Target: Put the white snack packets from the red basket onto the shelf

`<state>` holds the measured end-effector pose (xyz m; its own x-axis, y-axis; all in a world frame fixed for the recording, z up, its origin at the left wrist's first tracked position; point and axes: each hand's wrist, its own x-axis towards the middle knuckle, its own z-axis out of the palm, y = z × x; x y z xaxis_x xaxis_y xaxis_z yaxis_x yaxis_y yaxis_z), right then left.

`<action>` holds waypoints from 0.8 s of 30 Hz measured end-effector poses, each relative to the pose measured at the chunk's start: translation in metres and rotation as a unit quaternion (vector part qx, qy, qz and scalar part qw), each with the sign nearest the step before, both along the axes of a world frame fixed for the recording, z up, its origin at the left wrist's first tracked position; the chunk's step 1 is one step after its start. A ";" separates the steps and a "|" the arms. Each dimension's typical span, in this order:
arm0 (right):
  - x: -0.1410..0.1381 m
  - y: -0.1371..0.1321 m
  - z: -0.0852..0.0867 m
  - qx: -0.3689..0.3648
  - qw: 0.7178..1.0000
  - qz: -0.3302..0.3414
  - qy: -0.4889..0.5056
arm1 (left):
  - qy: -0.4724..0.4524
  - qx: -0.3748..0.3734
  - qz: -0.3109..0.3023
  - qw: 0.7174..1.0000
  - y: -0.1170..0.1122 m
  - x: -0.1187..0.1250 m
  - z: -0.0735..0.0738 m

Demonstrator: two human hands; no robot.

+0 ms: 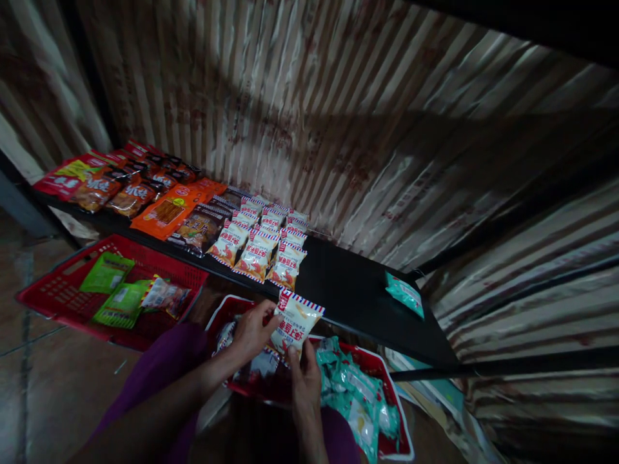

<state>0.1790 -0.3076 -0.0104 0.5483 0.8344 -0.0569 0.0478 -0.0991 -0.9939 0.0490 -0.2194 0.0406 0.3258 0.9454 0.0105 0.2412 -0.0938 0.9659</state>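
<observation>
A small white snack bag (pixel 298 317) with a striped top edge and red lettering is held up between both hands, just in front of the shelf's front edge. My left hand (pixel 252 330) is closed at its left side, the fingertips pinching that edge. Lower down, my right hand (pixel 305 377) grips the bottom of the bag between thumb and fingers. Matching white bags (pixel 256 254) stand in rows on the black shelf (pixel 348 283), behind and to the left of the held one. Under the hands is a red basket with a white rim (pixel 403 425), partly hidden by my arms.
Teal packets (pixel 358 390) fill the basket's right side; one teal packet (pixel 405 295) lies at the shelf's right end. Dark packs (pixel 198 227), orange packs (pixel 167 209) and red packs (pixel 62 180) line the left. Another red basket (pixel 58 283) holds green packets (pixel 120 304). A corrugated wall (pixel 271 96) stands behind.
</observation>
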 end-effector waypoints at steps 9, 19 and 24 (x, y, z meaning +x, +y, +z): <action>0.029 0.049 0.025 0.027 1.000 -0.015 -0.007 | 0.019 0.091 0.012 0.996 0.033 0.046 0.004; 0.090 0.111 0.051 0.057 0.996 -0.071 -0.026 | 0.058 0.129 -0.011 0.990 0.081 0.110 0.041; 0.126 0.166 0.060 0.047 0.995 -0.078 -0.044 | 0.113 0.084 -0.016 0.990 0.126 0.145 0.065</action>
